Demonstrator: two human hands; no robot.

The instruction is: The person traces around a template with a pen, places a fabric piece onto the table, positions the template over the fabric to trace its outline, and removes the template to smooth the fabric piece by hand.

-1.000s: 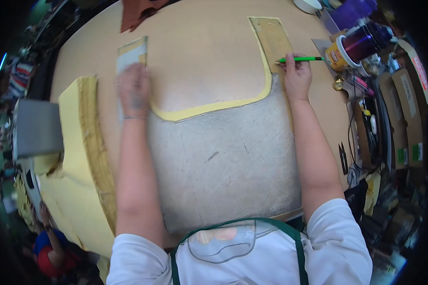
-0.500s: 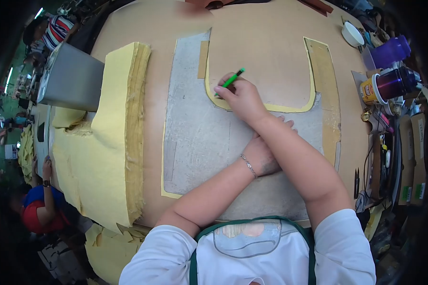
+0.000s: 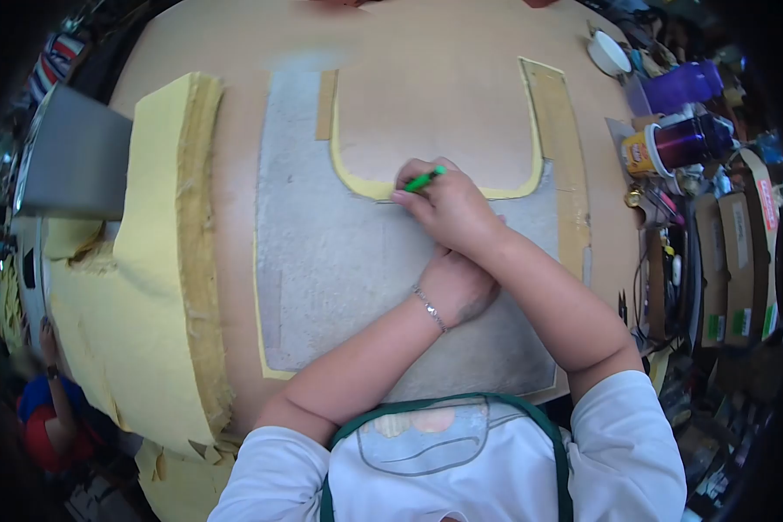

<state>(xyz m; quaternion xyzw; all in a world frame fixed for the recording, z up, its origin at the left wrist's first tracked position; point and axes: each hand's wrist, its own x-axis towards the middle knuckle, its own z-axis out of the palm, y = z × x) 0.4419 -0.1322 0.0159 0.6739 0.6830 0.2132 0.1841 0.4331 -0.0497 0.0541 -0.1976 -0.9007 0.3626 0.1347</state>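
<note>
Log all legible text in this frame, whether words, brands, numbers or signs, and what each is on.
No text can be quoted with confidence.
Yellow container: dark lettering, too blurred.
White label on cardboard: marks too small.
Red-and-white label beside it: too small.
Green labels low on the cardboard: too small.

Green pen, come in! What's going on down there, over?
Right hand grips green pen at curve of gray template. Left hand on template, partly under right wrist.
</note>
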